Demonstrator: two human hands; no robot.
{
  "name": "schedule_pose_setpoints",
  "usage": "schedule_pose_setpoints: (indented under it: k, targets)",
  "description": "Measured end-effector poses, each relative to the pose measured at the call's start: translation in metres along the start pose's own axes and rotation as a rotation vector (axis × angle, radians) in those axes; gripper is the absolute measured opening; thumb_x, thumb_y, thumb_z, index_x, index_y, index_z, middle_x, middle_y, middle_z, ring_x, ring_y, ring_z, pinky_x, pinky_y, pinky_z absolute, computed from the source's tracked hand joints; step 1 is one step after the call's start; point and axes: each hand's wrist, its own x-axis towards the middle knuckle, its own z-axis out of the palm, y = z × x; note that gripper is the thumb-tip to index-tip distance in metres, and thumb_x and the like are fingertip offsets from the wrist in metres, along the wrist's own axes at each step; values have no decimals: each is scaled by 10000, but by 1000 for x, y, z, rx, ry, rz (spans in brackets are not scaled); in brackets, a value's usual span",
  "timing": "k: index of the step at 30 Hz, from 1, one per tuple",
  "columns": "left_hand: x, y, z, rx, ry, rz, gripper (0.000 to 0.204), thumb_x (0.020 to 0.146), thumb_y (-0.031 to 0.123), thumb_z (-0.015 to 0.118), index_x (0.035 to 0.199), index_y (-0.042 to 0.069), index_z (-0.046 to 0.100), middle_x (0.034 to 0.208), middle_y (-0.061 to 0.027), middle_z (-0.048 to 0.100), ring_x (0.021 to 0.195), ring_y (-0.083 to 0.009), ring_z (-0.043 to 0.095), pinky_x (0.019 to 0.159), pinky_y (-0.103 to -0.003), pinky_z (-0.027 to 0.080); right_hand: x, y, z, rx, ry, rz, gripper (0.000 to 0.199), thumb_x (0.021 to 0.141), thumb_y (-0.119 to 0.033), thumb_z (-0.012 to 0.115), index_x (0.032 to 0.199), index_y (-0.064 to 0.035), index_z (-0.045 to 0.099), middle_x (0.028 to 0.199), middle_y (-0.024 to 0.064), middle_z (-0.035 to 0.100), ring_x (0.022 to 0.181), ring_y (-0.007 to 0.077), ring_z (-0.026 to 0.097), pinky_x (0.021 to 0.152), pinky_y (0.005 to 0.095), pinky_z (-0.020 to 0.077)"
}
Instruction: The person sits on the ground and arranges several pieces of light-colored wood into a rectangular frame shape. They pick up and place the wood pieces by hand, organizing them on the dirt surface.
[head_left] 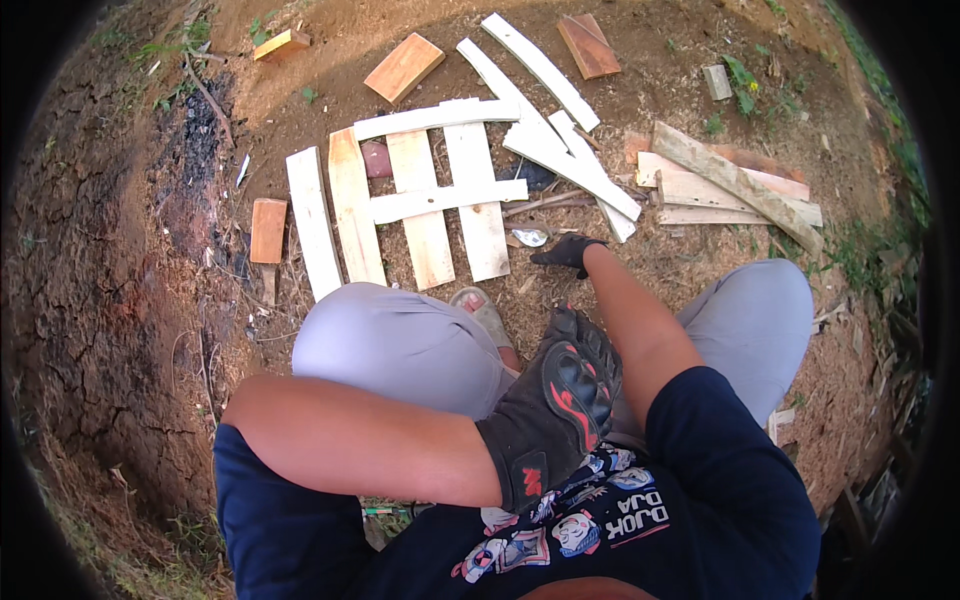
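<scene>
My left hand point(568, 385), in a black glove with red trim, is held across my body between my knees. Its fingers look curled, and what they may hold is hidden. My right hand point(568, 253), also in a black glove, is low over the soil with its fingers spread and nothing visible in them. Close to its fingertips lies a small whitish, shiny item point(530, 238). Ahead of my knees, upright planks point(477, 200) lie flat, with a top crosspiece point(440, 118) and a lower crosspiece point(440, 200) across them. A separate pale plank point(314, 222) lies at their left.
Loose pale strips point(575, 170) lie crossed right of the planks. Farther right is a stack of rough boards point(735, 185). Wood blocks point(404, 68) point(588, 46) lie at the far side, another block point(268, 231) at the left. My sandalled foot point(484, 312) is near the planks.
</scene>
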Motion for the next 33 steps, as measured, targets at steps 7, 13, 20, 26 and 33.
schedule_pose_setpoints:
  k: [7, 13, 20, 26, 33]
  targets:
    - [-13, 20, -11, -54, -75, -12, 259, 792, 282, 700, 913, 64, 767, 842, -131, 732, 736, -296, 691, 737, -488, 541, -11, -8, -12, 9, -55, -33, 1109, 825, -893, 592, 1628, -134, 488, 1719, 157, 403, 1487, 355, 530, 1203, 493, 457]
    - [-15, 25, -11, -62, -101, -8, 258, 803, 283, 697, 918, 62, 766, 846, -129, 731, 739, -292, 690, 735, -482, 540, -10, -2, -9, -27, -24, -31, 1094, 832, -895, 585, 1630, -154, 488, 1717, 147, 408, 1507, 351, 507, 1218, 494, 437]
    - [-26, 41, -6, -61, -107, -43, 257, 816, 284, 694, 923, 61, 764, 851, -127, 730, 742, -288, 688, 733, -474, 539, -11, -10, -8, -49, -23, -47, 1065, 842, -895, 571, 1628, -181, 497, 1727, 147, 392, 1572, 365, 410, 1273, 580, 329]
    - [-28, 44, -7, -59, -108, -35, 256, 827, 284, 692, 927, 59, 762, 854, -126, 729, 744, -285, 687, 732, -468, 539, 18, -6, 4, -235, 50, 59, 968, 850, -815, 653, 1583, -189, 568, 1699, 139, 444, 1548, 352, 453, 1237, 607, 371]
    - [-32, 43, -1, -78, -109, -58, 255, 839, 285, 689, 932, 58, 760, 859, -124, 728, 747, -280, 685, 730, -461, 538, -3, -73, 50, -456, 546, -131, 937, 766, -739, 786, 1412, -66, 695, 1409, 173, 694, 1324, 312, 662, 1112, 498, 514]
